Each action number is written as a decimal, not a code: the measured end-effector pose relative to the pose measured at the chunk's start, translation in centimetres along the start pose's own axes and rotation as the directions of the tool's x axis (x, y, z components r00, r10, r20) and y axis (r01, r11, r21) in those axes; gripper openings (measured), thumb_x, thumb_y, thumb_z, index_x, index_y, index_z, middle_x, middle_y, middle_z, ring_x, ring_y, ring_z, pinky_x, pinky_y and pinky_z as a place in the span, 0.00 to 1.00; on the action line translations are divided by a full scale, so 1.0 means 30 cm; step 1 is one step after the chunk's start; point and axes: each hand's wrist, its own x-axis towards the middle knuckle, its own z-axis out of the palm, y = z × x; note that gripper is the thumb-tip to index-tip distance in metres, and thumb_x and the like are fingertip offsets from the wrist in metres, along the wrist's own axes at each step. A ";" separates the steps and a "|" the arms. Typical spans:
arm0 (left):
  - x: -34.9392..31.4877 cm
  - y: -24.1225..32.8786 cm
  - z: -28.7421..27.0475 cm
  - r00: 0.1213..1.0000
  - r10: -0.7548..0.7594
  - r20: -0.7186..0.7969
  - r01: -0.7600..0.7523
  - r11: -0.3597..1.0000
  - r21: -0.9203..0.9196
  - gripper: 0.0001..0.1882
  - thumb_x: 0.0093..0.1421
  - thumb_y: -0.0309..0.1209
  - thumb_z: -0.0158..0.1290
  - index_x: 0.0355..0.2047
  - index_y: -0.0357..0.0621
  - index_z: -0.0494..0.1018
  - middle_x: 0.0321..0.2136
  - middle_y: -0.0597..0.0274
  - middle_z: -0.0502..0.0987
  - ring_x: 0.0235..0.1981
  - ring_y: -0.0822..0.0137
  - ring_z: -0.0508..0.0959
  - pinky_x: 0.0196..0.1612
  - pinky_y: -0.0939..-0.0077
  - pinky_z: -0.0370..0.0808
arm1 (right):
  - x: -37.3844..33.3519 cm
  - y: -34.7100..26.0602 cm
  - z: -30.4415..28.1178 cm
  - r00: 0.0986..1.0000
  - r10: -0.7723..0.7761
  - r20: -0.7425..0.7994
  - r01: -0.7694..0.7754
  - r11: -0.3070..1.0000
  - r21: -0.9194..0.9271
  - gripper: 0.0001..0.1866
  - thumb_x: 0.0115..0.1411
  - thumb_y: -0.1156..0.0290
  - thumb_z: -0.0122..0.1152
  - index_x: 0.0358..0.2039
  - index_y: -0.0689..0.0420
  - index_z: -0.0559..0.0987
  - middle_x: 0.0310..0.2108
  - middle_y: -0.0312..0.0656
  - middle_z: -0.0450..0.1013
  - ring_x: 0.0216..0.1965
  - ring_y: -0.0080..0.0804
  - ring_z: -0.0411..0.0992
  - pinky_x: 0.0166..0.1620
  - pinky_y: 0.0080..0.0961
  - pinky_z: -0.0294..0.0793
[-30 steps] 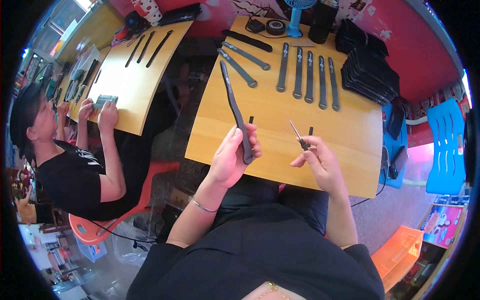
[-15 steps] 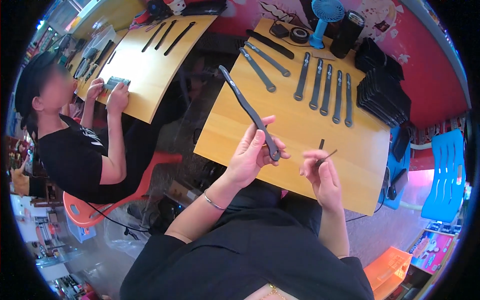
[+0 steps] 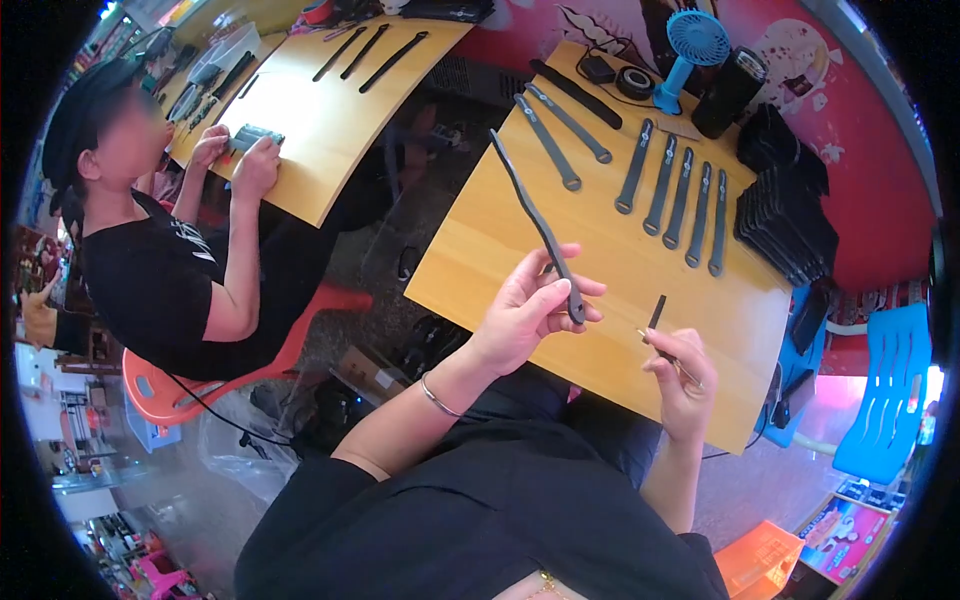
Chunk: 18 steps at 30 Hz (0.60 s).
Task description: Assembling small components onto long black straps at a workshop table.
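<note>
My left hand (image 3: pixel 535 315) holds a long black strap (image 3: pixel 540 225) between thumb and fingers. The strap slants up and away to the left, and the end with a small hole sits by my fingertips. My right hand (image 3: pixel 683 375) is pinched around a thin metal tool (image 3: pixel 660 350), its tip pointing left; the fingers hide most of it, so its kind is unclear. Just beyond those fingers is a short, narrow black strip (image 3: pixel 657 311), seemingly lying on the table. Farther off, several dark grey straps (image 3: pixel 684 200) with slotted ends lie in a row on the wooden table (image 3: pixel 480 260).
A blue fan (image 3: pixel 690 50), a black cylinder (image 3: pixel 730 92) and a roll of tape (image 3: pixel 636 82) stand at the back. Stacked black pouches (image 3: pixel 787 225) occupy the right edge. At left, a co-worker (image 3: pixel 150 240) handles a small item at another table (image 3: pixel 325 150).
The view has shifted, moving the table right and down. My left hand still holds the strap, now turned more edge-on. My right hand has turned, and the tool's tip now points left.
</note>
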 end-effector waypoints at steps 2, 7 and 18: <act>-0.001 0.000 -0.002 1.000 -0.005 0.003 0.006 1.000 -0.024 0.18 0.65 0.29 0.40 0.55 0.43 0.57 0.41 0.51 0.74 0.37 0.64 0.78 0.39 0.76 0.76 | -0.018 0.003 -0.002 0.995 0.101 -0.009 -0.100 0.992 0.078 0.12 0.49 0.81 0.60 0.37 0.60 0.79 0.22 0.35 0.69 0.29 0.26 0.64 0.34 0.21 0.62; -0.004 -0.010 -0.017 1.000 0.001 -0.015 -0.002 0.999 -0.050 0.17 0.65 0.29 0.37 0.54 0.43 0.58 0.41 0.52 0.73 0.39 0.63 0.77 0.41 0.73 0.74 | -0.006 -0.011 0.011 0.991 0.079 0.106 -0.103 0.965 0.242 0.35 0.40 0.67 0.75 0.49 0.65 0.72 0.36 0.40 0.73 0.38 0.27 0.70 0.45 0.24 0.67; -0.005 -0.015 0.015 0.996 0.000 0.088 0.009 0.995 -0.102 0.21 0.65 0.29 0.40 0.58 0.41 0.56 0.40 0.56 0.73 0.40 0.65 0.75 0.43 0.73 0.73 | -0.037 -0.009 0.018 0.994 0.097 0.056 -0.111 0.931 0.348 0.14 0.62 0.72 0.52 0.46 0.64 0.70 0.38 0.44 0.71 0.37 0.28 0.70 0.43 0.23 0.67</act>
